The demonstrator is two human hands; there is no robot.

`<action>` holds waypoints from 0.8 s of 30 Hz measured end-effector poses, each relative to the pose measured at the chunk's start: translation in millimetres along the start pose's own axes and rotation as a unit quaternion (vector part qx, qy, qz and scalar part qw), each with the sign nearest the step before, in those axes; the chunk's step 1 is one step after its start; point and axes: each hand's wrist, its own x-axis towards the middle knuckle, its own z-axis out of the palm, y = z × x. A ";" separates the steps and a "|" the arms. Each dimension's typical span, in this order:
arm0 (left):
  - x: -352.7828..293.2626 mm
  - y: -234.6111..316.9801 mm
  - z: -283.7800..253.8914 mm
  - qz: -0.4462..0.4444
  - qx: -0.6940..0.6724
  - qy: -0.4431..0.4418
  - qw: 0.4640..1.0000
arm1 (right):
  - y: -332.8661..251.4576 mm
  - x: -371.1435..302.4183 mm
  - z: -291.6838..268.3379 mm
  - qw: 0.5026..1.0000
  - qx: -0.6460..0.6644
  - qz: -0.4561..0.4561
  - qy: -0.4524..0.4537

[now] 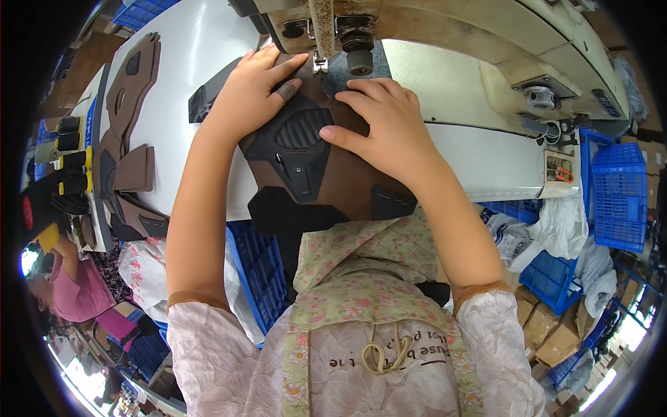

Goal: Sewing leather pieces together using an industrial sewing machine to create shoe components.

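Note:
A brown panel with black overlays (309, 182), which looks like a shoe upper, lies under the presser foot (319, 64) of a sewing machine (445, 42). Its near edge hangs over the table's front edge. My left hand (257, 97) rests flat on the panel's left side, fingers spread, the foremost ones close to the presser foot. On the right side lies my right hand (385, 128), fingers apart and slightly bent, thumb toward the ribbed black oval (300, 131). The foot covers the stitching spot, so the needle cannot be made out.
More brown and black cut pieces (132, 167) lie along the table's left side. Thread spools (69, 142) stand beyond them. Blue crates (618, 198) are stacked at right, with another blue crate (257, 271) below the table. A person in pink (80, 288) works at left.

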 end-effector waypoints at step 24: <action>8.1 -9.1 12.6 -0.059 0.013 -0.019 0.998 | 12.4 7.3 8.8 0.999 -0.051 -0.002 0.014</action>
